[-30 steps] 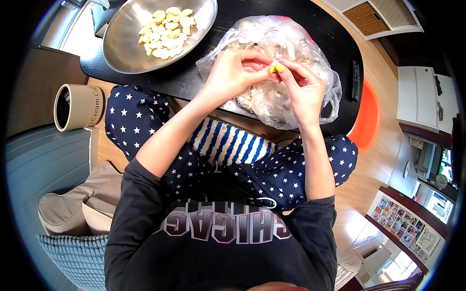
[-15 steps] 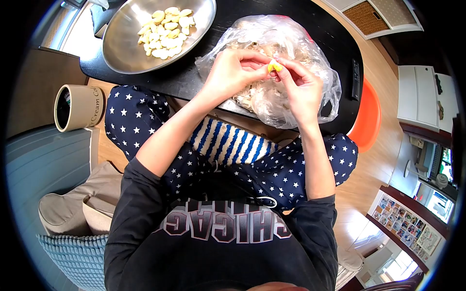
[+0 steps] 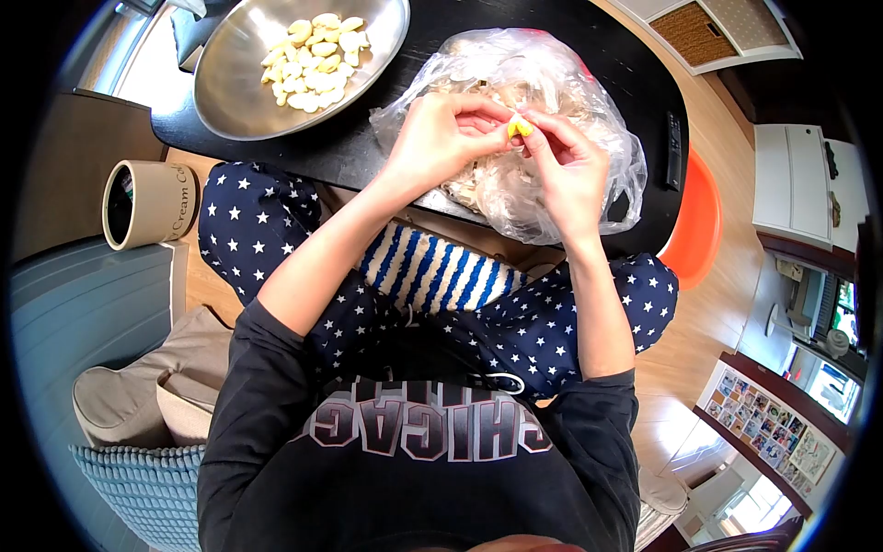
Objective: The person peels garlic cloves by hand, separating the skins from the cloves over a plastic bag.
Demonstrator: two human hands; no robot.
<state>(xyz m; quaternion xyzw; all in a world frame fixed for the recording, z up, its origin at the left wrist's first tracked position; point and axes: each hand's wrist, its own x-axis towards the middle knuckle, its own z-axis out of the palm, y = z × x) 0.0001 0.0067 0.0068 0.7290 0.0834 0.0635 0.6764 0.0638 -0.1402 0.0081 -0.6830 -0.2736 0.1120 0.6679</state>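
Both my hands meet over a clear plastic bag [image 3: 543,64], their fingertips pinched around one small, bright yellow garlic clove [image 3: 520,127]. My left hand [image 3: 444,133] grips it from the left between thumb and fingers. From the right, my right hand [image 3: 570,161] pinches the same clove, which shows a dark split down its middle. Inside the bag lie brownish-white papery bits, partly hidden by my hands. To the left, a wide steel bowl [image 3: 221,87] holds a pile of pale yellow peeled garlic cloves [image 3: 317,60].
Bowl and bag stand on a black table [image 3: 428,28] with rounded corners. A dark remote control [image 3: 674,152] lies near its right edge, beside an orange seat [image 3: 696,221]. My crossed legs and a striped cloth [image 3: 441,267] are below the front edge. A beige bin [image 3: 152,204] stands left.
My right-hand fingers have shifted slightly, and the clove has turned a little, showing its split more plainly. The bowl and bag have not moved.
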